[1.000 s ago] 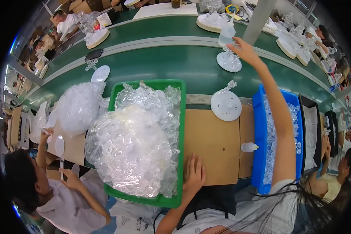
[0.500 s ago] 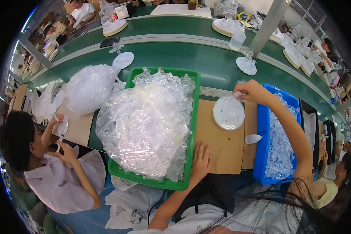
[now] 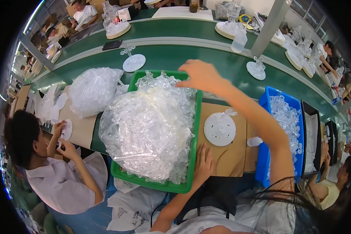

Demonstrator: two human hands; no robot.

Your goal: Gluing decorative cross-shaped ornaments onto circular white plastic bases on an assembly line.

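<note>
My right hand (image 3: pixel 202 76) reaches over the far right corner of the green tray (image 3: pixel 199 113). Its thumb and fingers are apart and hold nothing I can see. Below them lie clear plastic pieces (image 3: pixel 160 80), heaped in the tray. My left hand (image 3: pixel 204 163) rests with fingers stretched out on the brown cardboard (image 3: pixel 226 165), beside the tray's right wall. On that cardboard, between my arms, is a white round disc (image 3: pixel 220 130) with small slots. A clear plastic piece (image 3: pixel 229 112) sits at its far edge. A big clear bag (image 3: pixel 140 132) covers most of the tray.
A blue bin (image 3: pixel 264 148) of clear pieces stands at the right, with a small bottle (image 3: pixel 254 141) beside it. Discs with clear parts (image 3: pixel 134 62) lie on the green bench (image 3: pixel 199 54). To my left a co-worker (image 3: pixel 58 175) handles another disc next to a filled bag (image 3: pixel 95 91).
My right hand has left the disc and swung left to the tray's far corner, its fingers opening. The disc sits nearer to me, with a clear piece at its edge. My left hand stays put.
</note>
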